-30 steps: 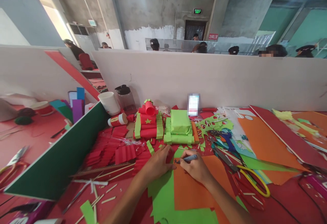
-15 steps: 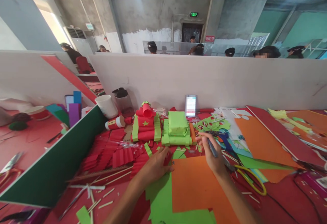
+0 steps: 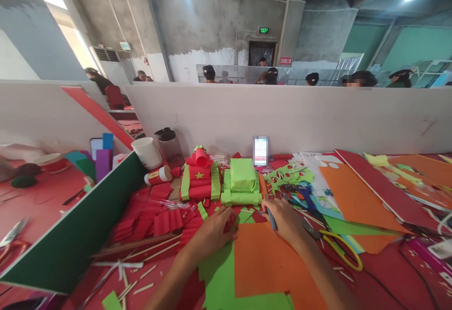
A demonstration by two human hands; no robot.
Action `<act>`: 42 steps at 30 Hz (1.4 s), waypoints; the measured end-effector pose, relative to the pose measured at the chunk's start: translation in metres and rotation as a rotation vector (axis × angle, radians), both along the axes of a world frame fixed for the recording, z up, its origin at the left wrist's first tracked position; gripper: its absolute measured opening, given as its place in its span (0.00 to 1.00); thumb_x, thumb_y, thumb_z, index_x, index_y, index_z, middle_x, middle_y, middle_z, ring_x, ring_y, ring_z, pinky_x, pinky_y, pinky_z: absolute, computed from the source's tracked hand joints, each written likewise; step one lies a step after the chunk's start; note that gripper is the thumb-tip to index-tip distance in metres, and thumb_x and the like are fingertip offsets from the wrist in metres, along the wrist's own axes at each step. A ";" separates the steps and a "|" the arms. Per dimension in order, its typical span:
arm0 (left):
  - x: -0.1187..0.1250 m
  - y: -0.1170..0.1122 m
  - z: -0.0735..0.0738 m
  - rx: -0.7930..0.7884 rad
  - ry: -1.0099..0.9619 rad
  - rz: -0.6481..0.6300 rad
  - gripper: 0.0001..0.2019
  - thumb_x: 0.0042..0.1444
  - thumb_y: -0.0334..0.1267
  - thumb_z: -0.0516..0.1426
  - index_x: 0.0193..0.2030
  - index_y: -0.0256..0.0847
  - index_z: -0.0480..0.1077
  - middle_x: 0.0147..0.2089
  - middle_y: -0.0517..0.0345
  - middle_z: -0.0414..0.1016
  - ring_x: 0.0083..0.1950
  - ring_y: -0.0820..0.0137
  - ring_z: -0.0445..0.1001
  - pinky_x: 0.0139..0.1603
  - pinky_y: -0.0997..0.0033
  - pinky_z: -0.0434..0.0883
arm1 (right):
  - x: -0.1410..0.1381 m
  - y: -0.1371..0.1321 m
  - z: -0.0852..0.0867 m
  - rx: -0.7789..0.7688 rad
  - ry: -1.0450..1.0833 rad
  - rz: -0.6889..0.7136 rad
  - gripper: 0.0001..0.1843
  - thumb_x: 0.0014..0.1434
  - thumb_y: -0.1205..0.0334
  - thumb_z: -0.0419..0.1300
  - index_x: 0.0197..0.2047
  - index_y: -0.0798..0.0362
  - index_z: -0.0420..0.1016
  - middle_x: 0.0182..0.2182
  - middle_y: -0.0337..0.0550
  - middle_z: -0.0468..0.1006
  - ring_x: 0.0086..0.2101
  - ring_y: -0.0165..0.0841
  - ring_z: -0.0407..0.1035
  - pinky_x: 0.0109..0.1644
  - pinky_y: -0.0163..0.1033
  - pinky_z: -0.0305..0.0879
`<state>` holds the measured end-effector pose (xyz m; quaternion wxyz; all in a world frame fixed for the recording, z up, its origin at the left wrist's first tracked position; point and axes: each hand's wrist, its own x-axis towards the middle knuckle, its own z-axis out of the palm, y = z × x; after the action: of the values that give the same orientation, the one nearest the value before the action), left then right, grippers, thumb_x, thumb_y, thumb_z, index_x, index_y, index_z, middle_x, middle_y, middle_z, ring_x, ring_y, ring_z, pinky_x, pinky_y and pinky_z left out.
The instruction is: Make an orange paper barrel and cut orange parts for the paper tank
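My left hand (image 3: 216, 229) rests at the upper left corner of an orange paper sheet (image 3: 263, 263), fingers bent, with a gap between thumb and forefinger. That sheet lies over green paper (image 3: 215, 267). My right hand (image 3: 284, 218) is closed around a slim blue-grey tool (image 3: 271, 219), its kind unclear, held by the sheet's top edge. Just beyond my hands sits a model of green paper (image 3: 243, 175), a wrapped block on a rolled base. To its left stands a red and green paper model (image 3: 200, 178) with a yellow star.
Red folded paper strips (image 3: 169, 223) and thin sticks lie left, beside a green divider board (image 3: 77, 216). Yellow-handled scissors (image 3: 341, 248) and orange card (image 3: 346, 192) are on the right. A phone (image 3: 261, 150), paper cups (image 3: 146, 152) and a dark-lidded jug (image 3: 169, 145) stand behind.
My right hand has come down and left with the blue-grey tool, towards the orange sheet's top edge. My left hand stays at the corner. The camera view has tilted up slightly.
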<state>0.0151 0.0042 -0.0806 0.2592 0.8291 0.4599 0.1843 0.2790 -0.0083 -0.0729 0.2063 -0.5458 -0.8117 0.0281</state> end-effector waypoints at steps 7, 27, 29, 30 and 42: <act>0.006 0.001 0.003 0.084 -0.044 0.015 0.04 0.60 0.37 0.54 0.41 0.41 0.67 0.42 0.52 0.74 0.43 0.62 0.73 0.40 0.68 0.66 | -0.003 -0.003 0.008 -0.009 0.035 0.016 0.06 0.61 0.70 0.55 0.34 0.50 0.65 0.28 0.38 0.76 0.30 0.34 0.66 0.38 0.37 0.54; 0.027 -0.015 0.014 0.053 -0.392 -0.075 0.11 0.65 0.44 0.52 0.42 0.40 0.70 0.38 0.54 0.73 0.40 0.67 0.71 0.43 0.69 0.68 | -0.042 -0.018 0.004 -0.255 0.890 0.240 0.12 0.60 0.61 0.61 0.32 0.49 0.59 0.35 0.39 0.76 0.36 0.33 0.70 0.42 0.35 0.64; 0.027 -0.016 0.013 0.082 -0.364 -0.068 0.10 0.65 0.43 0.51 0.42 0.41 0.69 0.40 0.53 0.73 0.41 0.67 0.71 0.44 0.68 0.68 | -0.044 -0.017 0.000 -0.261 0.883 0.225 0.11 0.60 0.60 0.61 0.32 0.50 0.61 0.33 0.38 0.74 0.34 0.32 0.69 0.39 0.34 0.64; 0.028 -0.016 0.013 0.088 -0.360 -0.064 0.10 0.66 0.43 0.51 0.42 0.41 0.68 0.41 0.53 0.73 0.41 0.67 0.71 0.44 0.68 0.69 | -0.045 -0.017 -0.002 -0.260 0.883 0.217 0.10 0.60 0.59 0.60 0.33 0.50 0.62 0.32 0.38 0.73 0.33 0.32 0.68 0.38 0.34 0.64; 0.036 0.012 0.010 0.128 -0.366 -0.022 0.13 0.67 0.45 0.49 0.44 0.40 0.70 0.42 0.53 0.76 0.43 0.66 0.73 0.46 0.69 0.70 | -0.032 -0.005 -0.006 -0.346 1.292 0.015 0.24 0.60 0.39 0.57 0.47 0.51 0.75 0.25 0.39 0.72 0.26 0.33 0.67 0.28 0.36 0.65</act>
<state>0.0508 0.0164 -0.0702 0.2871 0.8014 0.3835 0.3582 0.2468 -0.0137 -0.0792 0.5601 -0.4389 -0.5124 0.4807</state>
